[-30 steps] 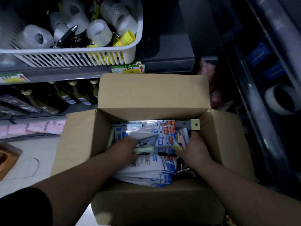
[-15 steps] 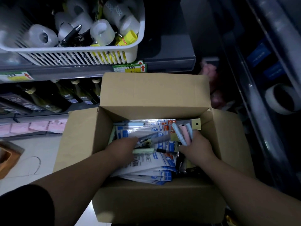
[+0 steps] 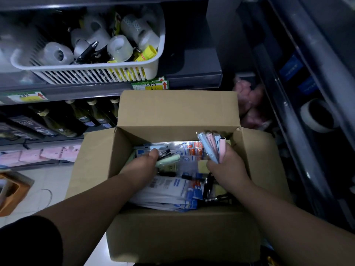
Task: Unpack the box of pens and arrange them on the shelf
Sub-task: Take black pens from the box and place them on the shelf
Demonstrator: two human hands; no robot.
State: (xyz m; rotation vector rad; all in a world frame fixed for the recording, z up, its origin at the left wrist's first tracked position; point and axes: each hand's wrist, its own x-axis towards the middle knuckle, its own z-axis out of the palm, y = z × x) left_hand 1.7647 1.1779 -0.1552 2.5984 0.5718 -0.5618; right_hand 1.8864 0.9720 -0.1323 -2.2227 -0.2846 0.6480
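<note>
Cardboard box (image 3: 172, 237) sat open on a pale tiled floor (image 3: 44, 181) in a dim shop aisle, its far flap up against the shelf (image 3: 86, 92). Right hand (image 3: 228, 169) gripped a bundle of pastel pens (image 3: 213, 146), blue and pink, held upright above the box's right side. Left hand (image 3: 143, 164) was inside the box, fingers curled round a pale green pen (image 3: 169, 159) lying on the blue-and-white packets (image 3: 169, 189). On the shelf stood a white slatted basket (image 3: 92, 73) with clear tape rolls (image 3: 120, 48). Price tags (image 3: 151, 85) were fixed to the shelf edge. Dark bottles (image 3: 80, 116) lined the tier below. A dark rack on the right held a large tape roll (image 3: 317, 118).
</note>
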